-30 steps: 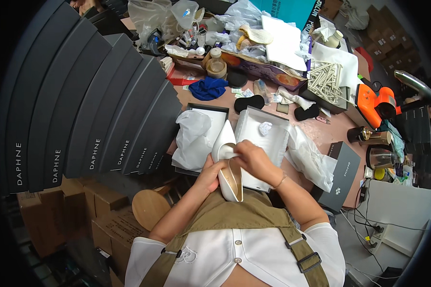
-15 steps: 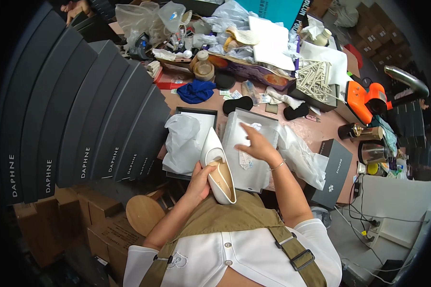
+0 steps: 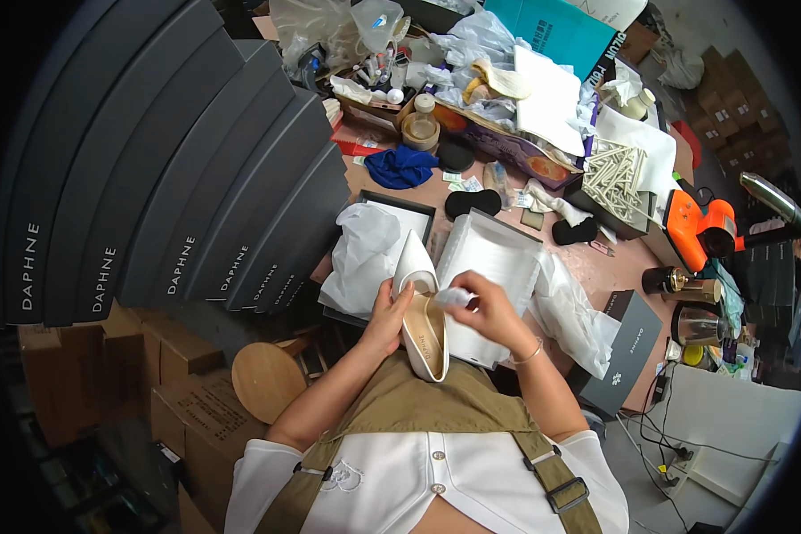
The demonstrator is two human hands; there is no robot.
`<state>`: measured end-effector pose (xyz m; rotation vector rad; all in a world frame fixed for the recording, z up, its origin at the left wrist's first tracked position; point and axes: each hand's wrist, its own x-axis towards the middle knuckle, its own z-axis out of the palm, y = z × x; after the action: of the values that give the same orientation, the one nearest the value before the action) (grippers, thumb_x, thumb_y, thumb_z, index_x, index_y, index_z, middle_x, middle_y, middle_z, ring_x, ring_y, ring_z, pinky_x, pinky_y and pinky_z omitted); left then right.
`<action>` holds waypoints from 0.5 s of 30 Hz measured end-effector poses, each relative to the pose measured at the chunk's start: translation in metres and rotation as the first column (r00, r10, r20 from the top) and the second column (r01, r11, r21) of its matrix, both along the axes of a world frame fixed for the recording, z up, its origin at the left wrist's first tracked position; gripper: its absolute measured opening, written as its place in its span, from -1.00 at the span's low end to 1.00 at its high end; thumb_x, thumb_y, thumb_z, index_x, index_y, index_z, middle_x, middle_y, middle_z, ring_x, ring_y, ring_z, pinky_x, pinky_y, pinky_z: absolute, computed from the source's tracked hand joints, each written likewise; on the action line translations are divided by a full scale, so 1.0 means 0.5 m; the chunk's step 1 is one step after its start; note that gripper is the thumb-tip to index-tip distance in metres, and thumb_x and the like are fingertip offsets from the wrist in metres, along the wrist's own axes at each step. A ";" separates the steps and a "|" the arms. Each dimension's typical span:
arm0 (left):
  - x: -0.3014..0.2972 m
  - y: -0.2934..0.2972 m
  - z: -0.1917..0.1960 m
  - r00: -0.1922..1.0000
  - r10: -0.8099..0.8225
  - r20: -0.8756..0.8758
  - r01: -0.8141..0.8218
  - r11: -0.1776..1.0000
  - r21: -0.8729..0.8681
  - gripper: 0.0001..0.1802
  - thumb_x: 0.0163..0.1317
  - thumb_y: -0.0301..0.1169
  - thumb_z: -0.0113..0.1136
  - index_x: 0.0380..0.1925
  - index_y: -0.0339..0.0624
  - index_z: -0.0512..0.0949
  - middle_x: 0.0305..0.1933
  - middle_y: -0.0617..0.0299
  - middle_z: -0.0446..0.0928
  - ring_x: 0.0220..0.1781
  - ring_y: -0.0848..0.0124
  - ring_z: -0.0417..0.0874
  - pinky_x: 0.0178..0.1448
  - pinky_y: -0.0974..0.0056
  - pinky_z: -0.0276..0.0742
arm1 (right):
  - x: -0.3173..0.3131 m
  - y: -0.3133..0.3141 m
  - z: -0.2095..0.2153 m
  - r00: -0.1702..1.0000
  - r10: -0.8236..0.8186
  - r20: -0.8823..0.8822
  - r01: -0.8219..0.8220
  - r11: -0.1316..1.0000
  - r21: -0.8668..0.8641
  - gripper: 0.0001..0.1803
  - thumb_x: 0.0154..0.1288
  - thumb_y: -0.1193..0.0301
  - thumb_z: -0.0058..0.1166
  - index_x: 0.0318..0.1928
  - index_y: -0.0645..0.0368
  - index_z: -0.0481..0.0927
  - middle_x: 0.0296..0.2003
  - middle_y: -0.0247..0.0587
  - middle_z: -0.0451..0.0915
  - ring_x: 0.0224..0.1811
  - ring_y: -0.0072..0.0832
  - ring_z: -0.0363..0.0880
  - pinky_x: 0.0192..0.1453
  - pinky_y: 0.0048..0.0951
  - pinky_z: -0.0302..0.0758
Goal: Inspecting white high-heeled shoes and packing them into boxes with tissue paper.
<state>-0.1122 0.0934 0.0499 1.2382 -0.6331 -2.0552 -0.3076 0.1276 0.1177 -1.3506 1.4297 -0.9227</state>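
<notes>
Flanking the pink tabletop [image 3: 587,264], stacked dark-grey shoeboxes [image 3: 178,178] stand near a wooden stool [image 3: 268,382]; the left hand [image 3: 384,320] grips a white pointed-toe pump [image 3: 424,343], the right hand [image 3: 497,316] pinches a white wad [image 3: 456,297].

Shoe [image 3: 425,343] sitting btwn L hand [image 3: 385,320] & R hand [image 3: 497,316], in front of open box [image 3: 498,254]. Tissue [image 3: 360,258] lying L of box, another box [image 3: 625,343] resting R on table [image 3: 587,264]. Sticks [image 3: 616,173] lying in tray [image 3: 607,214], back R. Shoebox stack [image 3: 187,160] standing far L, base unclear.

Tall dark boxes [image 3: 173,178] wall off the left hand's [image 3: 385,320] far left — white tissue [image 3: 573,316] obstructs right of the right hand [image 3: 497,313], with pink tabletop [image 3: 601,266] open beyond it.
</notes>
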 end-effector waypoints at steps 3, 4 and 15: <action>-0.019 0.001 -0.001 0.997 -0.082 0.010 0.082 0.994 -0.067 -0.43 0.41 -0.19 0.05 0.25 -0.27 0.14 0.12 0.07 0.39 0.08 0.40 0.46 0.09 0.32 0.46 | 0.050 -0.002 -0.003 0.820 0.018 -0.571 -0.161 0.966 -0.201 -0.62 -0.07 0.45 0.27 -0.20 0.16 0.44 -0.34 -0.15 0.46 -0.25 -0.16 0.54 -0.29 -0.23 0.54; -0.023 0.006 -0.004 0.997 -0.082 -0.006 0.082 0.993 -0.080 -0.43 0.41 -0.19 0.04 0.25 -0.26 0.14 0.13 0.09 0.38 0.11 0.41 0.44 0.10 0.32 0.45 | 0.056 -0.013 -0.010 0.807 0.000 -0.591 -0.168 0.959 -0.230 -0.64 -0.06 0.45 0.26 -0.21 0.15 0.43 -0.34 -0.16 0.46 -0.25 -0.16 0.53 -0.30 -0.23 0.54; -0.037 -0.010 0.021 0.935 -0.322 -0.149 0.317 0.947 -0.052 -0.46 0.42 -0.36 -0.04 0.32 -0.19 0.06 0.15 0.14 0.35 0.08 0.43 0.46 0.10 0.32 0.47 | 0.013 0.011 -0.012 0.891 -0.085 -0.446 -0.019 0.974 -0.224 -0.36 -0.13 0.40 0.37 0.03 0.13 0.39 -0.29 -0.07 0.46 -0.21 -0.11 0.49 -0.12 -0.20 0.49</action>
<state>-0.1307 0.0882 0.0606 0.9961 -0.8290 -2.3740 -0.3013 0.1329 0.1117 -1.8030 1.7411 -0.8396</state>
